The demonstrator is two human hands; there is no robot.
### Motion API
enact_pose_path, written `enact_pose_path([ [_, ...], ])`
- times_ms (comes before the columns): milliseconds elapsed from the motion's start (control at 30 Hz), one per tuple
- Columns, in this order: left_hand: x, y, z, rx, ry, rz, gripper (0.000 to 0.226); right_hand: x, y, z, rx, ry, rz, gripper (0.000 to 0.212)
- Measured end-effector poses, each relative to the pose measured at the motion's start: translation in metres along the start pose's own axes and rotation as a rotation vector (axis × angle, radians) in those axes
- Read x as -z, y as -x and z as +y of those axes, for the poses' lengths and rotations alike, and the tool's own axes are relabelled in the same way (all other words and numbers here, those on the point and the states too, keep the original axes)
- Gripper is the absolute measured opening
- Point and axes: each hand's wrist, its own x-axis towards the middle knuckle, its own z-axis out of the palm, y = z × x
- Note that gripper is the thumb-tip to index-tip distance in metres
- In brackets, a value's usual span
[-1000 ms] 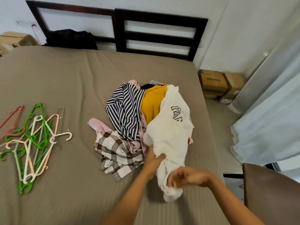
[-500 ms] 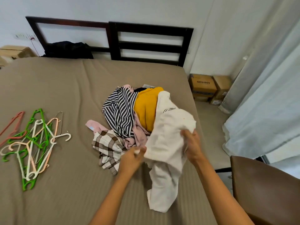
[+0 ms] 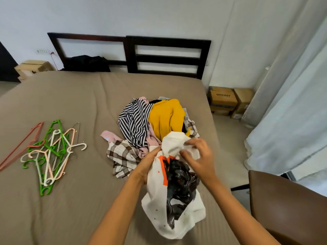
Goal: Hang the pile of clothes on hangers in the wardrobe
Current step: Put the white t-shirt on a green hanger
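A person at the foot of a bed (image 3: 70, 106) lifts a white shirt (image 3: 155, 206) with a black and orange print clear of the pile (image 3: 164, 119) of clothes, the first garment of a wardrobe job that has yet to see anything hung. The left hand (image 3: 150, 160) closes on the shirt's left edge, its fingertips buried in the folds. The right hand (image 3: 198, 159) curls its fingers into a bunch of white cloth at the top of the garment. The shirt droops from both hands, its lower part slumped on the bed just in front of the pile and touching it.

The rest of the pile, a striped top, a yellow piece, a checked one and some pink, lies in a heap on the right half of the bed. A tangle of plastic hangers (image 3: 51, 152) sits well apart on the left half. The wardrobe is out of view.

The shirt looks light and limp, with no shape of its own, so it will probably sag and twist wherever it is not held. The likely best hold is at the two shoulder seams or the collar, spread wide, so the neck opens for a hanger. The hooks look interlocked, so freeing one may take a hand of its own.
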Motion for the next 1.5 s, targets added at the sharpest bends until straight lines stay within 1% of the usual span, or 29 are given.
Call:
enact_pose_path([
  [33,-0.001,0.001,-0.003,0.007,0.041,-0.011,0.034,0.008,-0.003,0.006,-0.095,0.022,-0.014,0.064],
  [67,-0.002,0.004,-0.005,0.003,0.070,-0.026,0.036,0.015,-0.007,0.010,-0.201,-0.023,-0.130,0.083],
  [100,-0.004,0.009,-0.005,-0.005,0.086,-0.040,0.038,0.022,-0.011,0.018,-0.286,-0.087,-0.285,0.089],
  [133,-0.005,0.012,-0.006,-0.011,0.097,-0.045,0.041,0.027,-0.014,0.024,-0.341,-0.157,-0.446,0.078],
  [200,-0.010,0.024,-0.005,-0.017,0.090,-0.038,0.053,0.036,-0.017,0.023,-0.369,-0.175,-0.639,0.032],
  [233,-0.008,0.029,-0.004,-0.020,0.061,-0.018,0.059,0.039,-0.018,0.020,-0.345,-0.160,-0.629,0.012],
  [267,-0.010,0.035,-0.002,-0.041,0.010,0.015,0.059,0.041,-0.019,0.017,-0.308,-0.160,-0.567,0.006],
  [300,-0.010,0.042,0.001,-0.100,-0.079,0.115,0.056,0.044,-0.019,0.014,-0.260,-0.148,-0.466,0.014],
  [367,-0.001,0.053,0.008,-0.307,-0.330,0.439,0.044,0.052,-0.022,0.006,-0.190,-0.111,-0.271,0.020],
  [433,0.013,0.063,0.016,-0.516,-0.582,0.744,0.035,0.060,-0.023,-0.002,-0.131,-0.041,-0.186,0.027],
  [467,0.021,0.067,0.020,-0.600,-0.707,0.811,0.036,0.062,-0.022,-0.006,-0.095,-0.010,-0.167,0.030],
  [533,0.029,0.073,0.028,-0.749,-0.846,0.762,0.032,0.066,-0.021,-0.021,-0.014,0.024,-0.123,0.031],
  [600,0.018,0.080,0.035,-0.780,-0.823,0.506,0.022,0.065,-0.019,-0.040,0.028,0.030,-0.105,0.025],
  [633,0.008,0.083,0.036,-0.727,-0.841,0.343,0.037,0.064,-0.017,-0.050,0.036,0.039,-0.120,0.028],
  [700,-0.018,0.090,0.033,-0.606,-1.032,0.077,0.071,0.058,-0.012,-0.071,0.068,0.067,-0.180,0.026],
  [733,-0.030,0.093,0.028,-0.554,-1.137,-0.009,0.077,0.057,-0.010,-0.083,0.089,0.087,-0.211,0.021],
  [800,-0.044,0.099,0.018,-0.503,-1.243,-0.109,0.062,0.060,-0.006,-0.109,0.134,0.136,-0.216,0.019],
  [867,-0.048,0.111,0.014,-0.509,-1.258,-0.072,0.036,0.073,-0.002,-0.133,0.149,0.147,-0.170,0.015],
  [900,-0.045,0.116,0.016,-0.524,-1.293,-0.031,0.031,0.082,0.001,-0.141,0.145,0.158,-0.139,0.014],
  [967,-0.038,0.128,0.025,-0.568,-1.576,0.055,0.034,0.100,0.009,-0.152,0.114,0.193,-0.070,0.020],
  [1033,-0.033,0.141,0.038,-0.558,-1.946,0.126,0.041,0.115,0.018,-0.160,0.075,0.194,-0.011,0.013],
  [1067,-0.032,0.147,0.044,-0.521,-2.057,0.140,0.045,0.120,0.022,-0.164,0.067,0.170,0.012,0.010],
  [1133,-0.029,0.156,0.050,-0.488,-2.133,0.152,0.053,0.131,0.028,-0.173,0.073,0.139,0.043,0.014],
  [1233,-0.018,0.164,0.056,-0.595,-2.047,0.205,0.043,0.147,0.034,-0.178,0.052,0.153,0.105,0.019],
  [1333,-0.021,0.171,0.062,-0.697,-1.830,0.307,0.013,0.155,0.041,-0.182,0.017,0.281,0.175,0.022],
  [1367,-0.028,0.174,0.064,-0.685,-1.675,0.274,0.010,0.156,0.046,-0.190,0.007,0.313,0.174,0.021],
  [1400,-0.035,0.176,0.068,-0.625,-1.427,0.195,0.011,0.155,0.053,-0.201,-0.003,0.327,0.145,0.022],
  [1467,-0.056,0.186,0.074,-0.451,-0.847,0.023,0.020,0.145,0.073,-0.230,0.005,0.300,0.006,0.025],
  [1500,-0.064,0.188,0.078,-0.432,-0.660,-0.021,0.023,0.134,0.087,-0.246,0.026,0.257,-0.095,0.018],
])
